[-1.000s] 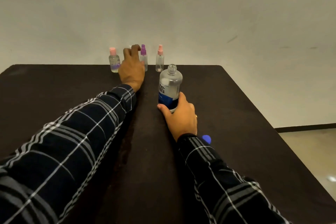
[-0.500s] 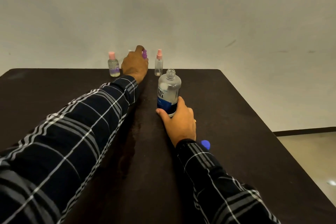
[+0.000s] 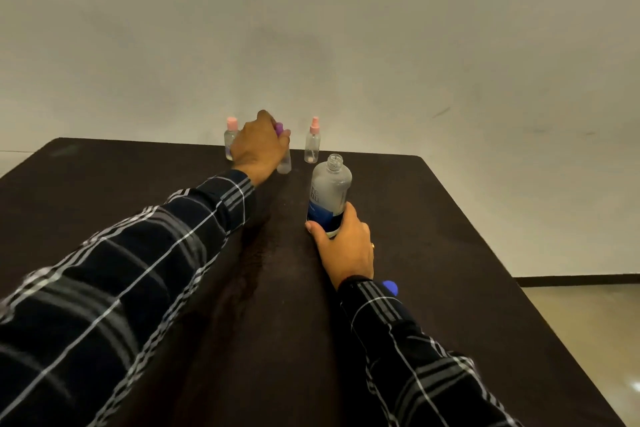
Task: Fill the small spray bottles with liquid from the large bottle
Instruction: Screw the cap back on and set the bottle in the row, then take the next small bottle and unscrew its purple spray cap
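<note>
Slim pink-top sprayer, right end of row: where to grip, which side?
Probably grip the pink-top sprayer by its clear body below the head, from its right. It stands upright and narrow; the left hand, on the purple-top bottle, crowds its left; the large bottle stands in front.

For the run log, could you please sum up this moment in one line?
left hand: grips purple-capped spray bottle | right hand: holds uncapped large bottle | blue cap: on table
</note>
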